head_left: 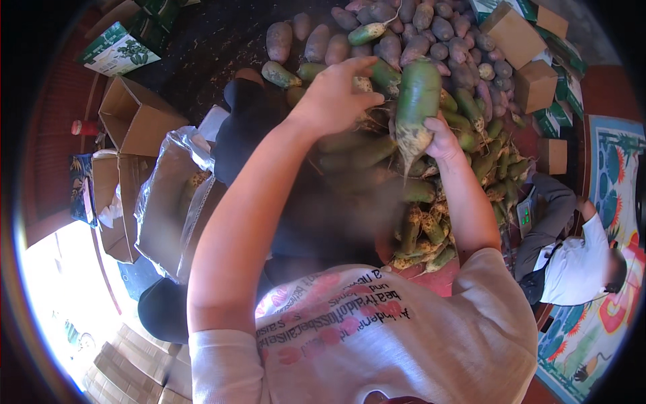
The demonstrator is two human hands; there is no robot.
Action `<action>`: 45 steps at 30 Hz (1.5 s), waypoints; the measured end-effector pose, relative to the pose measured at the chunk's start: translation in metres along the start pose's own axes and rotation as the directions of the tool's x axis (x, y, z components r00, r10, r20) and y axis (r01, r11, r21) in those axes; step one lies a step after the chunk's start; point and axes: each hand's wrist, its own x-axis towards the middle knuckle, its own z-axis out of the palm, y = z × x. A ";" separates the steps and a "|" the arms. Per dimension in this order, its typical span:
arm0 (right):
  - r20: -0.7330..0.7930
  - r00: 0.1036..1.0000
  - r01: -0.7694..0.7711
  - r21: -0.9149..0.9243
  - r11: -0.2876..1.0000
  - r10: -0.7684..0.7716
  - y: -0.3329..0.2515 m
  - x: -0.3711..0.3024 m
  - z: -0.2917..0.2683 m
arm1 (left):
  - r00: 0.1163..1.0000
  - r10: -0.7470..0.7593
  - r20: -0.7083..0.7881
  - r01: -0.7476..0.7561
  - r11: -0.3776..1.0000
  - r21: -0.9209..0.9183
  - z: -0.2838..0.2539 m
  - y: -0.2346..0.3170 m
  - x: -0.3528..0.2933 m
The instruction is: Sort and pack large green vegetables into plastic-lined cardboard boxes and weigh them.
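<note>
A large green radish [418, 94] with a pale, soil-stained tapering root end stands nearly upright in my right hand [441, 138], the root tip pointing down toward me. My fingers wrap its lower right side. To its left, my left hand [336, 94] hovers with thumb and fingers apart and nothing between them. Beneath both hands spreads a heap of green radishes [360, 156], many with muddy roots. Past my left hand lie a few loose radishes [281, 75] and some reddish-purple ones [279, 42].
A pile of purplish-red radishes [441, 28] fills the far side. Open cardboard boxes, one lined with plastic [161, 202], stand at the left; more boxes [515, 37] lie at the far right. A person [579, 262] sits at the right beside a digital scale [527, 214].
</note>
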 end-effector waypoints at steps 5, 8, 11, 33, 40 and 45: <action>0.178 0.984 -0.074 0.257 0.963 0.028 -0.020 -0.012 0.058 | 0.999 -0.016 0.035 0.027 0.941 -0.338 0.017 -0.003 -0.002; 0.273 0.961 -0.149 0.376 0.914 0.045 -0.013 -0.013 0.062 | 0.993 0.018 0.116 0.039 0.881 -0.471 0.021 0.007 -0.018; 0.401 0.915 -0.254 0.499 0.828 0.039 -0.009 -0.009 0.073 | 0.991 0.056 0.125 0.020 0.841 -0.541 0.024 0.001 -0.024; 0.527 0.839 -0.330 0.293 0.897 0.136 -0.019 0.007 0.080 | 0.977 0.110 -0.180 -0.189 0.834 -0.519 0.010 -0.011 -0.045; 0.126 0.990 0.021 -0.608 0.793 0.070 -0.073 0.005 0.107 | 0.984 0.145 -0.104 -0.177 0.709 -0.683 0.001 -0.001 -0.057; 0.197 0.970 0.226 -0.947 0.227 -0.142 -0.097 0.028 0.147 | 0.916 -0.034 -0.399 -0.284 0.645 -0.709 -0.014 -0.013 -0.055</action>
